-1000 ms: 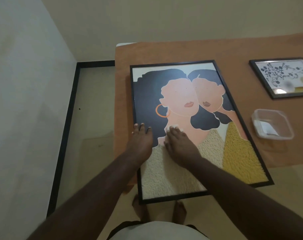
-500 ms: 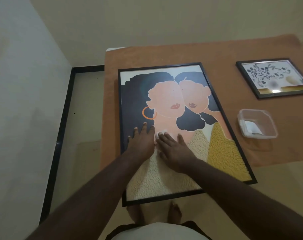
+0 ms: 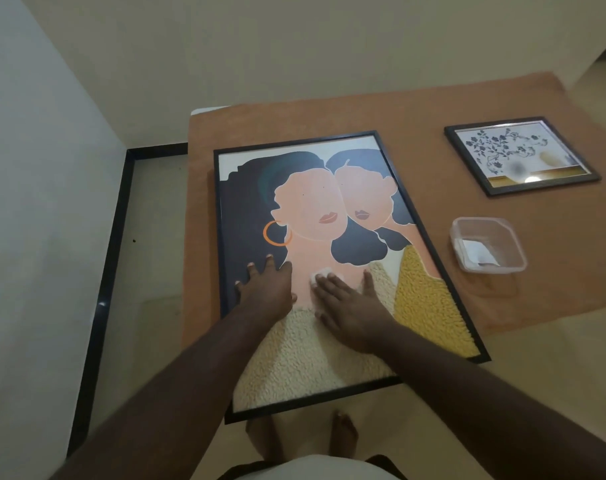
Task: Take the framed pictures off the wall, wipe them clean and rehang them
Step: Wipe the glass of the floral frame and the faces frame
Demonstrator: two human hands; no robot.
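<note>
- Black-framed large picture (image 3: pixel 315 209) lies flat on our orange-covered table (image 3: pixel 329 119), off the wall; its near end overhangs the edge
- our left hand (image 3: pixel 267 289) presses it, fingers spread; our right hand (image 3: pixel 346 299) presses a white wipe (image 3: pixel 320 274) flat against the glass
- wiping is underway; the small picture (image 3: pixel 521 155) lies far right; rehanging remains

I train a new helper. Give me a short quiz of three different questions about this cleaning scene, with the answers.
1. True or false: the large framed picture lies flat on the table.
2. Which hand presses the white wipe? A left hand, B right hand.
3. Fill in: a folded white sheet lies inside the clear plastic ____.

Key: 1 true; 2 B; 3 container.
</note>
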